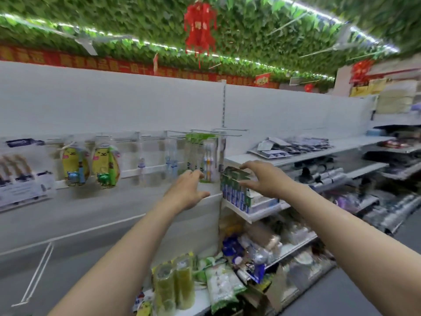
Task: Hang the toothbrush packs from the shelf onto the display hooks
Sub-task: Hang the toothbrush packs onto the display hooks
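While both hands spread empty, left hand (190, 190) sits just below hanging toothbrush packs (201, 156).

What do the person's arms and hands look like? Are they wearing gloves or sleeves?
No gloves and no sleeves show. Both forearms are bare from the bottom edge of the picture up to the wrists. The left hand and the right hand are bare too. I can see no watch, bracelet or ring, though the picture is a bit blurry, so something tiny could be missed.
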